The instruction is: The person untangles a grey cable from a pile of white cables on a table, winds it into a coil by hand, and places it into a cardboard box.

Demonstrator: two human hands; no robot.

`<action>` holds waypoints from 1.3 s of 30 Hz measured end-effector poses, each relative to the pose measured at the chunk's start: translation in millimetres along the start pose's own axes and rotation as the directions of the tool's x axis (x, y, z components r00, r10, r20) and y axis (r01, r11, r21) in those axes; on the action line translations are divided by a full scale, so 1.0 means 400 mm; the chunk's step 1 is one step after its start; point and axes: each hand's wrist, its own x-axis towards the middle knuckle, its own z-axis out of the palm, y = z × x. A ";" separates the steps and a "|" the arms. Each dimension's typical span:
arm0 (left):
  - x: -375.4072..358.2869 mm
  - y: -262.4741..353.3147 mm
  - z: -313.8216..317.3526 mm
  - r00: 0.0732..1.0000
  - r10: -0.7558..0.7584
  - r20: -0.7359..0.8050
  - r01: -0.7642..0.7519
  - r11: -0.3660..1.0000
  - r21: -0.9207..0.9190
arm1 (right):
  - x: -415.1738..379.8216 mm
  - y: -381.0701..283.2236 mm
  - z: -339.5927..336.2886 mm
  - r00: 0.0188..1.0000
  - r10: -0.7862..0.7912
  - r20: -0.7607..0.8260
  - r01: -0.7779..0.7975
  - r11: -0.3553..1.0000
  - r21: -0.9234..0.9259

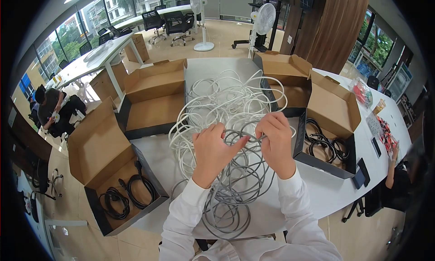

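Observation:
Both hands are raised over a tangle of cables in the middle of the white table. My left hand (214,148) grips a grey cable (235,188), its thumb stretched toward the right. Close beside it, my right hand (276,141) pinches the same grey cable between thumb and fingers. Loops of grey cable hang below the hands toward the table's near edge. Behind and under them spreads a heap of white cable (213,100) in loose loops.
An open box (102,170) at left front and another box (335,120) at right hold coiled black cables. Two more open boxes, one at back left (156,97) and one at back right (287,79), flank the heap. Phones (361,174) lie at right. People sit at both sides.

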 end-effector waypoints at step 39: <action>0.036 -0.073 -0.048 0.799 -0.034 0.601 0.602 0.028 -0.798 | -0.006 0.096 -0.082 0.508 0.253 0.824 -0.837 0.373 0.401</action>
